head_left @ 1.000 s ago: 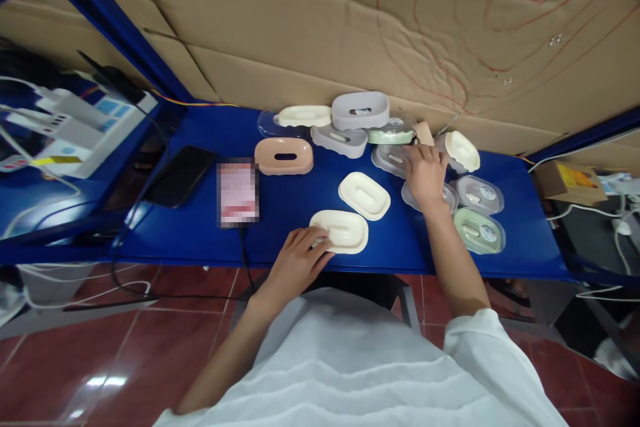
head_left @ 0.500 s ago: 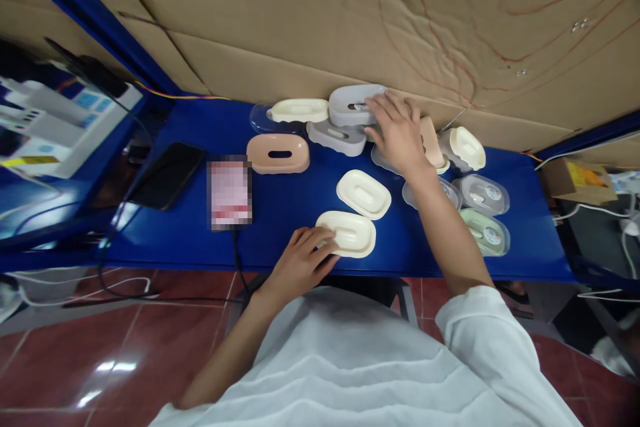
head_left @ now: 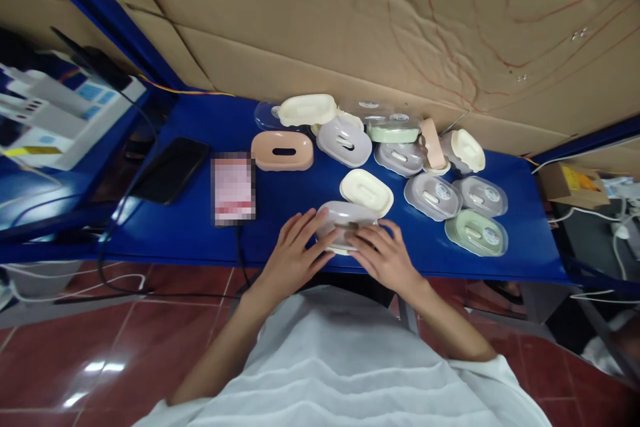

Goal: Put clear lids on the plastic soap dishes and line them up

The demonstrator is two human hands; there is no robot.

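Right at the table's front edge, a grey oval plastic shell [head_left: 345, 211] sits over a cream oval tray [head_left: 341, 251], whose edge shows below it. My left hand [head_left: 299, 250] grips the shell's left end, and my right hand [head_left: 383, 253] has its fingers curled on the right side. Both hands partly hide the shell's middle. Just behind lies a second cream oval tray [head_left: 367, 192] with a raised centre. Farther back, another grey shell with a slot [head_left: 345, 140] leans on cream pieces. A peach shell with a slot [head_left: 283, 151] rests to its left.
Clear-lidded grey boxes [head_left: 433, 197] and a green one [head_left: 476, 233] stand on the right. More pieces line the cardboard wall [head_left: 300, 33]. On the left are a blurred-out device [head_left: 233, 188] with a cable and a black phone [head_left: 170, 170].
My right hand has come from the back row to the front, bringing a grey shell onto the cream tray by my left hand. The grey shell left behind now tilts forward.
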